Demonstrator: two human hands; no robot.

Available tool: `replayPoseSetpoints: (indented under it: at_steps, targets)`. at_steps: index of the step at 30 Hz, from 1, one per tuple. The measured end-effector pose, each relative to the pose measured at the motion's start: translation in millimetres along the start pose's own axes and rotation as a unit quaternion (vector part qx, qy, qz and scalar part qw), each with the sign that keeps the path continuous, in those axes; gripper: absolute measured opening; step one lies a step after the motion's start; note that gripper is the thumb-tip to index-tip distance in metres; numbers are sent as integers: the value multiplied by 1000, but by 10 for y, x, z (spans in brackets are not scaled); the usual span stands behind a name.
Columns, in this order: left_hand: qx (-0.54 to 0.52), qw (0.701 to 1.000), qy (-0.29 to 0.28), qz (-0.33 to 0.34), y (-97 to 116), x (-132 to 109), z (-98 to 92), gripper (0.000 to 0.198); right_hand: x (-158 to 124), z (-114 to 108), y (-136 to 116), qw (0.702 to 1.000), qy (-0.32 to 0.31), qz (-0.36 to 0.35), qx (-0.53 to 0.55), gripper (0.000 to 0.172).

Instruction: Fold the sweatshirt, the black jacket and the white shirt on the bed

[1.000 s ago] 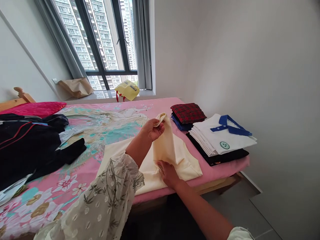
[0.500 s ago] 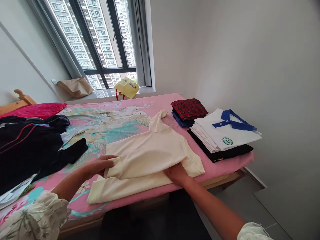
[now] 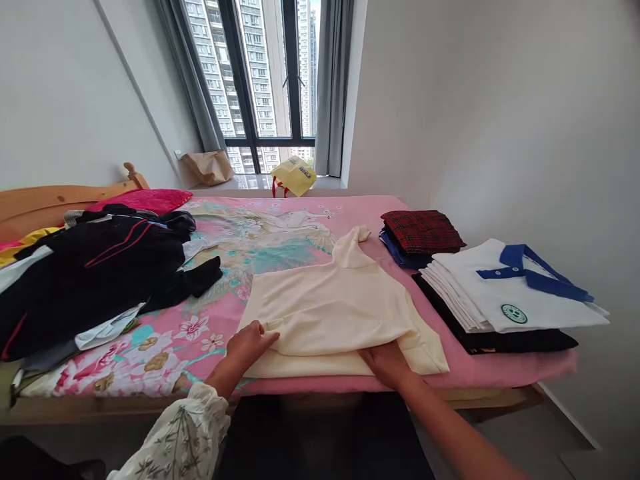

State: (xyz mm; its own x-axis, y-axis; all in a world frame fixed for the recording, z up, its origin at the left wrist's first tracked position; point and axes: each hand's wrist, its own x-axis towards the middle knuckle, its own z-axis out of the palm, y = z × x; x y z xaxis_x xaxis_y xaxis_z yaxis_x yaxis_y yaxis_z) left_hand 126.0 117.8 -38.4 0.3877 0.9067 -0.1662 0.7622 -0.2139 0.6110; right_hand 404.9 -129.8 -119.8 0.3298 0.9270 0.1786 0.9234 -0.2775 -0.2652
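A cream long-sleeved top (image 3: 325,313) lies on the pink floral bedsheet (image 3: 480,375), its lower part folded over on itself. One sleeve points up towards the window, ending in a small bunched tip (image 3: 356,235). My left hand (image 3: 247,350) grips the left end of the fold near the bed's near edge. Further right, my right hand (image 3: 387,365) holds the folded edge, its fingers partly tucked into the cloth. Neither hand touches the stacked clothes.
To the right sit a folded white polo shirt with a blue collar (image 3: 515,293) on dark cloth and a red plaid bundle (image 3: 423,231) on blue cloth. Dark clothes (image 3: 100,273) lie heaped on the left. A wall closes the bed's right side.
My left hand has slid right along the fold, towards my right hand. The view has swung, so the bed sits lower and more of the left heap shows.
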Motion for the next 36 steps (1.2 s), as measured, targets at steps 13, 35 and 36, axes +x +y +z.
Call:
replayPoseSetpoints:
  at_steps: [13,35,36]
  targets:
    - [-107,989,28,96,-219,-164,-243,35,-55,-24,-15,999,-24,-23,-11,42]
    - [119,986,88,81,-680,-68,-132,44,-513,-257,40,996,-47,34,-60,46]
    - [137,974,137,119,-656,-91,-108,46,-544,-270,48,997,-46,37,-57,46]
